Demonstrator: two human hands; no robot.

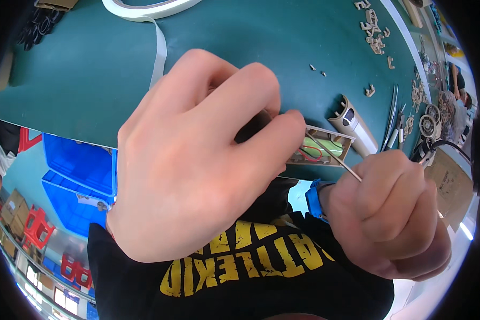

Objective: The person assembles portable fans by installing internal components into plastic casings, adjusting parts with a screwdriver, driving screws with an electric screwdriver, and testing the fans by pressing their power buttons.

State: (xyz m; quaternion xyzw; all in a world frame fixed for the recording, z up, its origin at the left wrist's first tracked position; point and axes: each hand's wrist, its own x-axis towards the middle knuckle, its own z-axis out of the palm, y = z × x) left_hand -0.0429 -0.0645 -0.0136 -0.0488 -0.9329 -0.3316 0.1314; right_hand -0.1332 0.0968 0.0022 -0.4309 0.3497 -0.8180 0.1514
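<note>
My left hand (197,144) fills the middle of the view, its fingers bent and closed around the left end of an open beige plastic housing (348,143). Inside that housing lie a green cylindrical battery (328,146) and red wires (310,154); the rest is hidden behind my fingers. My right hand (394,210) is a fist around a tool with a thin metal shaft (341,163), whose tip reaches into the housing near my left fingertips. Its handle is covered by the fist. Just beyond the housing rests a beige curved shell (354,127).
A green table (240,37) carries a roll of white tape (144,12) with a loose strip. Small beige plastic parts (375,34) lie at the far right. Tweezers (391,114) and other slim tools are right of the shell. Blue bins (80,165) stand below the table's left edge.
</note>
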